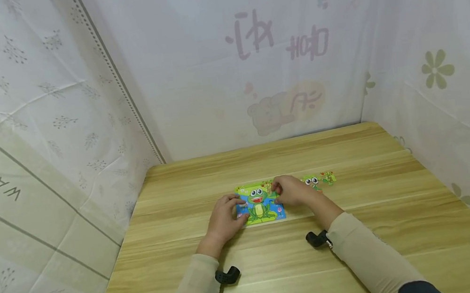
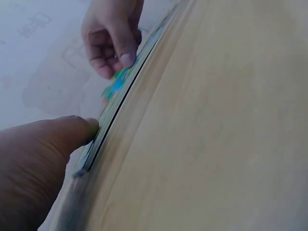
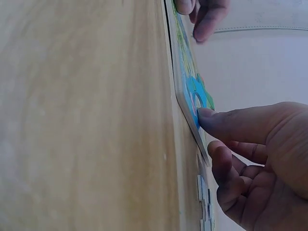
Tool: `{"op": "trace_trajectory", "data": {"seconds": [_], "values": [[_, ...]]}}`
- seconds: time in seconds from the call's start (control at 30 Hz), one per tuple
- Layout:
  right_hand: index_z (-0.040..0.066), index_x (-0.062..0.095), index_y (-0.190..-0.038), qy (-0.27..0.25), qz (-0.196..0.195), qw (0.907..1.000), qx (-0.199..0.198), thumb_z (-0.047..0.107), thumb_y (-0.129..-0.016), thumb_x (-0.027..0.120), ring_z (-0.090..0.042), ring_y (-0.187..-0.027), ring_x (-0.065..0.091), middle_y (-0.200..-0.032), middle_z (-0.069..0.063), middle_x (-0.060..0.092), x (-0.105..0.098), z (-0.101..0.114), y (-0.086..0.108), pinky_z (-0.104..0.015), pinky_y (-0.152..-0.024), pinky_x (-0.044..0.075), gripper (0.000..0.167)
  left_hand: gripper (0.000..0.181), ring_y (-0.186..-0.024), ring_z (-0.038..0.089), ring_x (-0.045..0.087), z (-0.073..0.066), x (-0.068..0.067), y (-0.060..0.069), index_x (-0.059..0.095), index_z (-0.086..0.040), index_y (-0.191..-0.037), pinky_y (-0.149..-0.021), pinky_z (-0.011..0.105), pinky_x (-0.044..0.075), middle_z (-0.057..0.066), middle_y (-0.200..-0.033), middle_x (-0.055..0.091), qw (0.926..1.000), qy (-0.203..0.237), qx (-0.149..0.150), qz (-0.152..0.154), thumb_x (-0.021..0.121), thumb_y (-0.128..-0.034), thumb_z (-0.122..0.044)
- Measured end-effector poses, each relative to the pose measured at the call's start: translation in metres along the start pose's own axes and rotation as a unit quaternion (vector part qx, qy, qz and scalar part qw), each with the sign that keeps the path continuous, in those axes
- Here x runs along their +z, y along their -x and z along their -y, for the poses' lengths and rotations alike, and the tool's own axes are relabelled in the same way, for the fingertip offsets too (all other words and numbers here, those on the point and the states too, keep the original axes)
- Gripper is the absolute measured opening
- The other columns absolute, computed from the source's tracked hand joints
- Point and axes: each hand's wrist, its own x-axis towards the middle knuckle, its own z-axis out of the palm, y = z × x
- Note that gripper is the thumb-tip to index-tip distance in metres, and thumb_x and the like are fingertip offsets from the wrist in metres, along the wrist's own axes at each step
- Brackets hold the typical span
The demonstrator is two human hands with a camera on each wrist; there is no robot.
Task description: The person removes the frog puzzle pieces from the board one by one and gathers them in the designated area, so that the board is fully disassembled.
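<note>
A frog jigsaw puzzle point(image 1: 259, 210) lies flat on the wooden table, its green frog on a blue ground mostly pieced together. My left hand point(image 1: 223, 219) rests at its left side, thumb on the near left edge and fingertips farther up. In the left wrist view, that thumb point(image 2: 79, 132) lies along the board's rim. On the right side, my right hand point(image 1: 291, 191) pinches a blue and green puzzle piece point(image 3: 196, 91), which sits slightly tilted over the board. The right thumb point(image 3: 231, 122) touches it; the index fingertip is partly hidden.
Loose puzzle pieces with frog eyes point(image 1: 311, 181) and a green piece with red spots point(image 1: 328, 177) lie right of the right hand. Patterned curtains point(image 1: 228, 71) surround the wooden table point(image 1: 272, 265) at the back and both sides.
</note>
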Motion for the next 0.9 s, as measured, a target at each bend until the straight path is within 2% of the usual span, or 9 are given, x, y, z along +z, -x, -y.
{"op": "trace_trajectory", "data": {"seconds": [0.1, 0.17, 0.3, 0.4, 0.53, 0.9], "values": [[0.013, 0.066, -0.111, -0.01, -0.002, 0.9999, 0.008, 0.011, -0.087, 0.087, -0.02, -0.09, 0.058, -0.096, -0.001, 0.061, 0.001, 0.001, 0.0, -0.036, -0.081, 0.052, 0.031, 0.028, -0.1, 0.016, 0.057, -0.008, 0.004, -0.001, 0.079, -0.019, -0.112, -0.089, 0.036, 0.052, -0.003, -0.11, 0.063, 0.9998, -0.002, 0.018, -0.007, 0.087, -0.0882, -0.03], [0.013, 0.066, -0.111, -0.013, -0.003, 0.9999, 0.01, 0.01, -0.087, 0.087, -0.019, -0.091, 0.058, -0.097, -0.001, 0.062, 0.001, 0.001, 0.0, -0.036, -0.081, 0.053, 0.032, 0.023, -0.086, 0.012, 0.052, -0.016, 0.007, -0.002, 0.08, -0.02, -0.109, -0.076, 0.03, 0.05, -0.006, -0.097, 0.06, 0.9996, 0.003, 0.029, -0.003, 0.087, -0.0889, -0.029], [0.012, 0.066, -0.11, -0.018, -0.005, 0.9998, 0.009, 0.01, -0.086, 0.088, -0.019, -0.09, 0.059, -0.098, -0.001, 0.062, 0.0, 0.001, 0.001, -0.036, -0.081, 0.054, 0.032, 0.014, -0.076, 0.008, 0.051, -0.028, 0.014, -0.003, 0.08, -0.021, -0.104, -0.065, 0.023, 0.048, -0.01, -0.087, 0.056, 0.9985, 0.019, 0.044, 0.026, 0.084, -0.0919, -0.027], [0.012, 0.067, -0.108, -0.023, -0.009, 0.9997, 0.01, 0.009, -0.085, 0.088, -0.02, -0.089, 0.06, -0.097, -0.002, 0.062, -0.001, 0.002, 0.0, -0.036, -0.081, 0.054, 0.032, 0.012, -0.073, 0.006, 0.051, -0.035, 0.018, -0.005, 0.08, -0.021, -0.102, -0.063, 0.022, 0.048, -0.012, -0.084, 0.056, 0.9976, 0.018, 0.05, 0.045, 0.083, -0.093, -0.028], [0.012, 0.067, -0.106, -0.03, -0.013, 0.9994, 0.007, 0.006, -0.084, 0.088, -0.02, -0.087, 0.06, -0.095, -0.003, 0.063, -0.002, 0.003, 0.0, -0.035, -0.079, 0.054, 0.032, 0.012, -0.073, 0.006, 0.051, -0.041, 0.022, -0.007, 0.08, -0.023, -0.103, -0.063, 0.023, 0.047, -0.013, -0.083, 0.056, 0.9973, 0.01, 0.05, 0.053, 0.082, -0.0937, -0.03], [0.011, 0.069, -0.111, -0.048, -0.007, 0.9988, 0.007, 0.005, -0.085, 0.087, -0.021, -0.086, 0.058, -0.094, -0.003, 0.062, -0.003, 0.004, 0.002, -0.036, -0.078, 0.052, 0.032, 0.022, -0.073, 0.007, 0.05, -0.042, 0.027, -0.008, 0.081, -0.027, -0.116, -0.065, 0.025, 0.045, -0.016, -0.08, 0.054, 0.9958, -0.033, 0.042, 0.074, 0.077, -0.0973, -0.036]]}}
